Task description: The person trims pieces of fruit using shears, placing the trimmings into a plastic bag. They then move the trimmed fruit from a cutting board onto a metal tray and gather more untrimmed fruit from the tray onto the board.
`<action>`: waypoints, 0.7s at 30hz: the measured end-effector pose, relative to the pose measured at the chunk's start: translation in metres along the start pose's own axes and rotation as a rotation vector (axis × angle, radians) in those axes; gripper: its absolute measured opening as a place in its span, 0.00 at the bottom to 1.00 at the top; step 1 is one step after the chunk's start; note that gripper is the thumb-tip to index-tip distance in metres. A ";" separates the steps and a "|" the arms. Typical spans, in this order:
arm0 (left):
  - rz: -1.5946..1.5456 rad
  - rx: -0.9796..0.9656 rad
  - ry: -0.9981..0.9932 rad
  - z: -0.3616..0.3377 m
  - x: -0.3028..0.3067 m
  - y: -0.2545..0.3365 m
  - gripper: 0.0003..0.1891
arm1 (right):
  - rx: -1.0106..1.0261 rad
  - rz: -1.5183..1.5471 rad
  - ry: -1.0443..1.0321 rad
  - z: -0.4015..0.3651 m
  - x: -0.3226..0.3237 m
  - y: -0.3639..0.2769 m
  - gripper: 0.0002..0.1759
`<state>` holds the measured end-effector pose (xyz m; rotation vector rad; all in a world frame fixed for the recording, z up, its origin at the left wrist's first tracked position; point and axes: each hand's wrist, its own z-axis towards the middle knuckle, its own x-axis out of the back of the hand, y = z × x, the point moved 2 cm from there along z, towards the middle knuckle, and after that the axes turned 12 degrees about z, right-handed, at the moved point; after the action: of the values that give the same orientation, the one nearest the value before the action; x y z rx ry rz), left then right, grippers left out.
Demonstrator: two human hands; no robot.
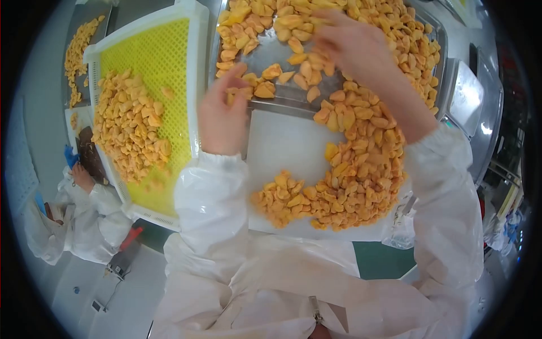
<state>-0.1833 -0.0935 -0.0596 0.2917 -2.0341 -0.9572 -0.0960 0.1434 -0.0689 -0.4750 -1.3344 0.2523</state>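
Both arms reach toward the far side, bare hands apart.
The left hand [224,116] sits nearer, wrist nearly straight, thumb and forefinger parted; the right hand [353,48] reaches farther, its forearm [403,99] slanting leftward, fingers blurred, their exact closure unclear.

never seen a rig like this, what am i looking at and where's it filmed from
There is no robot: one camera, worn on a person's head, looks down at their bare hands. The left hand and right hand are over a shallow metal tray of orange, irregular pieces. More lie on a white board nearer the body and in a yellow mesh tray with a white frame. Blur hides whether either hand holds a piece.
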 end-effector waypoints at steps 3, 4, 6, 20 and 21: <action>0.128 -0.150 0.188 0.032 0.005 -0.022 0.25 | -0.228 0.099 -0.054 -0.046 0.033 0.030 0.11; 0.144 -0.188 0.246 0.047 0.002 -0.017 0.23 | -0.283 0.134 -0.042 -0.060 0.038 0.035 0.12; 0.175 -0.258 0.320 0.075 -0.006 -0.005 0.21 | -0.361 0.194 0.014 -0.072 0.043 0.034 0.13; 0.521 -0.511 -0.063 0.073 -0.024 0.044 0.20 | -0.296 0.031 0.143 0.014 -0.016 0.010 0.16; 0.333 -0.383 -0.113 0.069 -0.017 0.050 0.19 | -0.319 -0.048 0.093 0.021 -0.023 0.014 0.18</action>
<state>-0.2198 -0.0146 -0.0580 -0.3038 -1.8700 -1.1392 -0.1202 0.1496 -0.0926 -0.7128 -1.2974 -0.0243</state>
